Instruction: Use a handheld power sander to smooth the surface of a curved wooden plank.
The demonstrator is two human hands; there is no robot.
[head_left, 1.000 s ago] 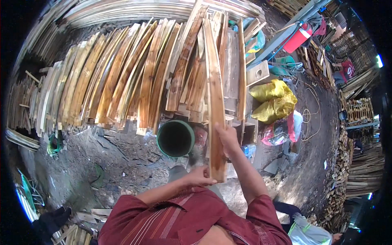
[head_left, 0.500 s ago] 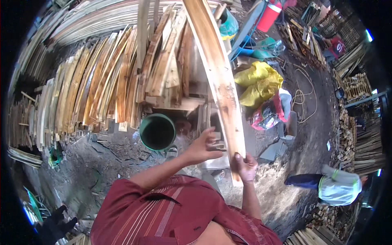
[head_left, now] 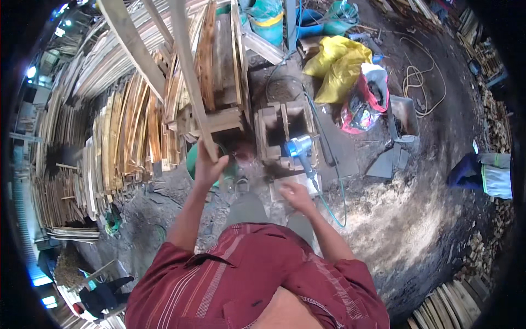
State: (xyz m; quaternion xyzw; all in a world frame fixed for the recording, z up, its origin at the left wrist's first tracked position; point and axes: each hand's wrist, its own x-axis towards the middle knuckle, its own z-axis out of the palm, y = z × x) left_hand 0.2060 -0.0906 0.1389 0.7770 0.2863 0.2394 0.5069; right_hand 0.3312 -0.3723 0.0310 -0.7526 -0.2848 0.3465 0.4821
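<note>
Left hand (head_left: 208, 171) wraps around a long board (head_left: 194, 82); right hand (head_left: 297, 197), loosely curled, hold unclear, is near a blue tool (head_left: 298, 146).

Long board (head_left: 193, 82) slants from the left hand (head_left: 209, 167) toward the far side, a barrier between the stacked planks (head_left: 123, 120) at left and the wooden frame (head_left: 285, 120) at centre! Green bucket (head_left: 193, 159) crowds that hand, partly hidden by it. Over to the right hand (head_left: 296, 196): the way far is blocked by the frame, with a blue-and-silver tool (head_left: 299, 149) across it, and the hose (head_left: 344, 204) loops around on the right, a snag line. Past that loop, wide ground (head_left: 405, 211) opens near right! Farther out, grey slabs (head_left: 388, 162), a bin (head_left: 404, 118) and yellow sacks (head_left: 339, 66) crowd the route.
</note>
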